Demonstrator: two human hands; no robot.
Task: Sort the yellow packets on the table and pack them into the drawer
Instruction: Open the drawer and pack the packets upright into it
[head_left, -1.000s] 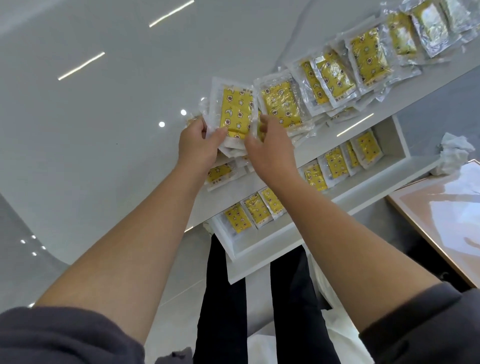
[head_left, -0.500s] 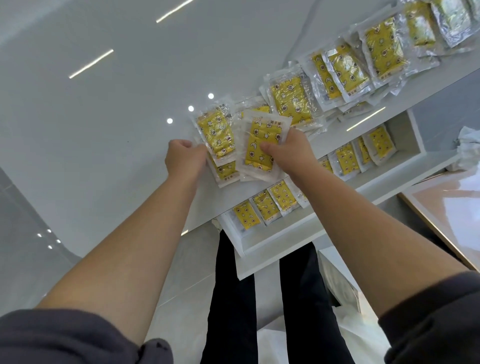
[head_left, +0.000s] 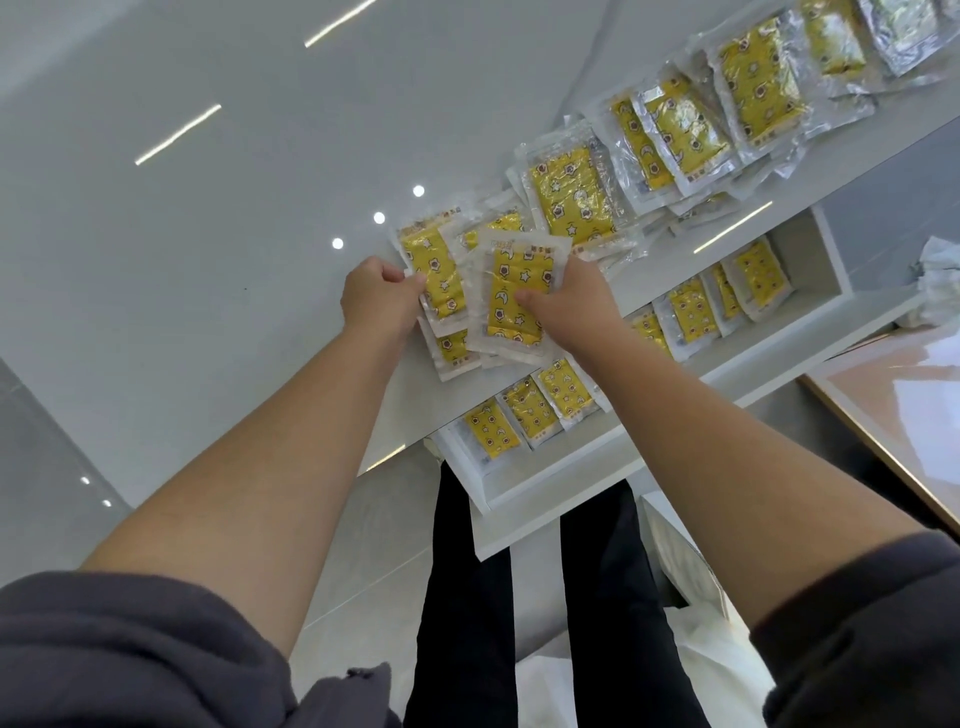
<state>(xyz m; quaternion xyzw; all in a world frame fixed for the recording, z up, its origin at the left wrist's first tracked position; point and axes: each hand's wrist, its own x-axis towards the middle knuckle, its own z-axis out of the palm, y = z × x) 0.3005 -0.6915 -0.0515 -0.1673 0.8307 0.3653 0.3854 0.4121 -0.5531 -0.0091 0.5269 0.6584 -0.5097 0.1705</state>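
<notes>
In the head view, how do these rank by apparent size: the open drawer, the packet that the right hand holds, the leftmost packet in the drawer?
1. open drawer
2. packet held by the right hand
3. leftmost drawer packet
The held packet is nearer the camera, so their true sizes may match.

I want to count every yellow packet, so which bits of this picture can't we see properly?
Head view:
- Drawer row: the right forearm and the table edge cover its middle packets.
- Stack under the front packet that the right hand holds and the side packet in the left hand: those packets hide how many lie beneath.
- Far packets: cut off by the top edge.
- Packet print: too small to read.
</notes>
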